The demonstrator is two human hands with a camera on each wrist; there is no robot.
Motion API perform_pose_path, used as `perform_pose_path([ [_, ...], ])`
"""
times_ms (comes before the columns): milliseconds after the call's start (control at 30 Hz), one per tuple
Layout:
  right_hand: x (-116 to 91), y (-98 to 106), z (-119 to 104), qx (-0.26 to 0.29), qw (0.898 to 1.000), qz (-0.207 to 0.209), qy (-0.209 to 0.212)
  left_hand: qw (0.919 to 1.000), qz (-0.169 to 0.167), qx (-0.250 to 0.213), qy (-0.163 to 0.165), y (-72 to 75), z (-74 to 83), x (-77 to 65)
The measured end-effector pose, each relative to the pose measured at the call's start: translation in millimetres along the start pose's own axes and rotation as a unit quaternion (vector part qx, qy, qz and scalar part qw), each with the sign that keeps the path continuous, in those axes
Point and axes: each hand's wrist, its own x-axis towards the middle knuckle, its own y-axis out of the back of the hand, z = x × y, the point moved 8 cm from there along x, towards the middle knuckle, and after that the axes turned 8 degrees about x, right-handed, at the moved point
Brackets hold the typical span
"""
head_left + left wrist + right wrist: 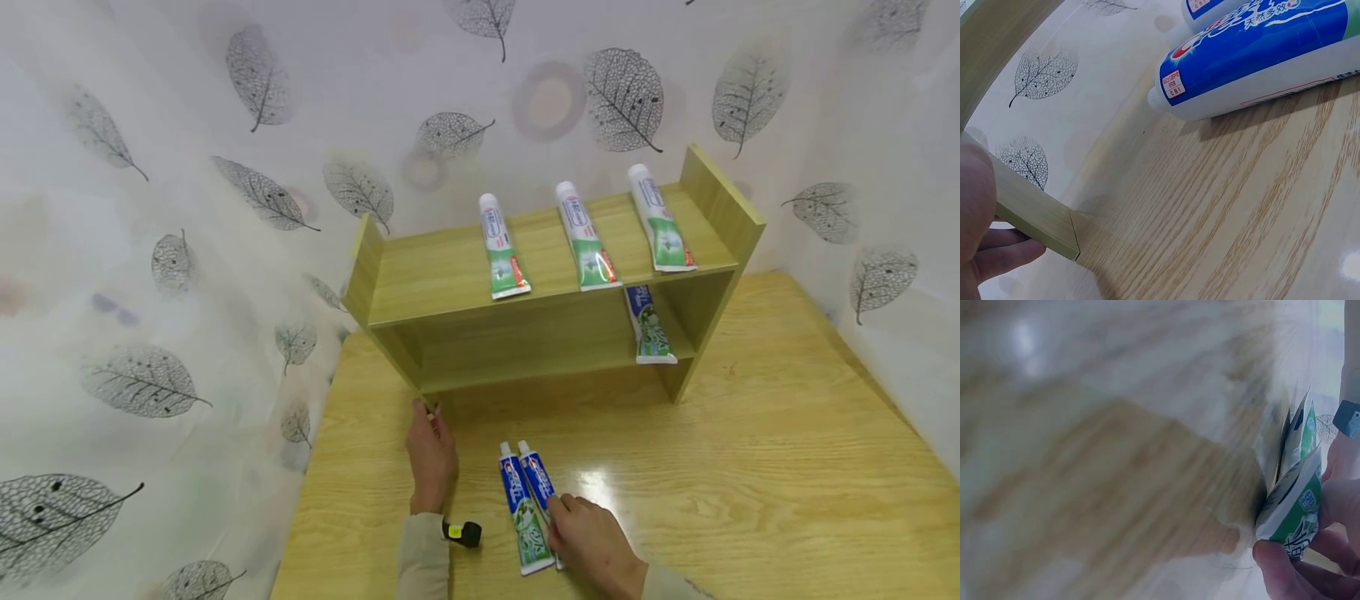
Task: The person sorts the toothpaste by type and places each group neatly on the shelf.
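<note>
My left hand (432, 462) grips the lower front edge of the left side panel of a two-tier wooden shelf (431, 267). In the left wrist view its fingers (1013, 257) curl round the panel's edge (1038, 222). Two blue, white and green toothpaste tubes lie side by side on the table, caps toward the shelf. My right hand (592, 537) pinches the lower part of the right tube (537, 477), covering some of it. The left tube (522, 510) lies right beside it. From the right wrist, the held toothpaste tube (1297, 512) shows its flat crimped end between thumb and fingers.
On the upper shelf lie three white and green toothpaste tubes, the left one (502, 250), the middle one (587, 237) and the right one (662, 221). A blue and green tube (649, 329) sits on the lower tier at right. Leaf-patterned wall covering (225, 350) surrounds the wooden table (787, 433).
</note>
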Motion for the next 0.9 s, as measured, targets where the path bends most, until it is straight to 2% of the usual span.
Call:
perform_pose_path([
  [333,4,23,9,0.034,0.998,0.050,0.007,0.9999,0.001,0.006,0.008,1.2,1.1,1.1],
  [633,10,55,8,0.030,0.993,0.108,0.049,1.0000,0.001,0.000,0.005,2.1,2.9,0.1],
  [900,11,85,-1,0.048,0.989,0.122,0.064,0.9999,-0.005,-0.003,0.014,1.2,2.4,-0.1],
])
